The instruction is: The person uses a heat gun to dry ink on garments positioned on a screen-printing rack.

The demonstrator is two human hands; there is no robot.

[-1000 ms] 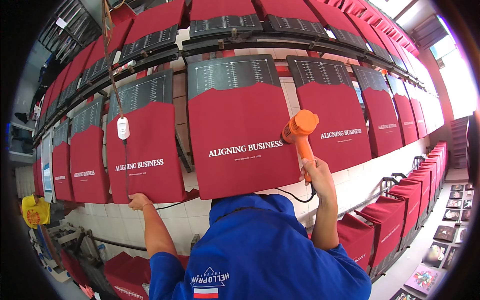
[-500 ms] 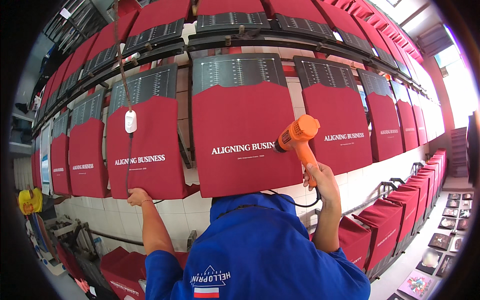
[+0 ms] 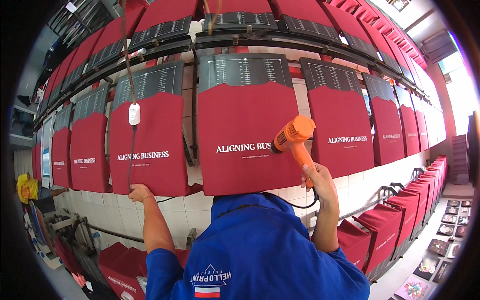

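Note:
My right hand point(image 3: 320, 183) is closed round the grip of an orange heat gun point(image 3: 297, 136). Its dark nozzle points left, covering the end of the white lettering on a dark red shirt point(image 3: 247, 117). That shirt lies flat over a dark printing board point(image 3: 245, 70) marked with white scales. To the left, my left hand point(image 3: 141, 194) is closed on a black cable point(image 3: 132, 170) at the lower edge of the neighbouring red shirt point(image 3: 145, 130). The cable runs up to a white plug connector point(image 3: 134, 114) that hangs from a brown cord; below, it leads rightward toward the heat gun.
More boards with red shirts point(image 3: 342, 125) stand in rows to both sides and beyond. A black rail point(image 3: 150, 47) separates two rows. Another row of shirts point(image 3: 377, 225) is at the lower right, near pictures point(image 3: 417, 287). A person in a yellow top point(image 3: 27, 189) is far left.
The heat gun has moved slightly left over the lettering. The view has shifted a little, and the far-left person's arm now shows more. My left hand keeps its place on the cable.

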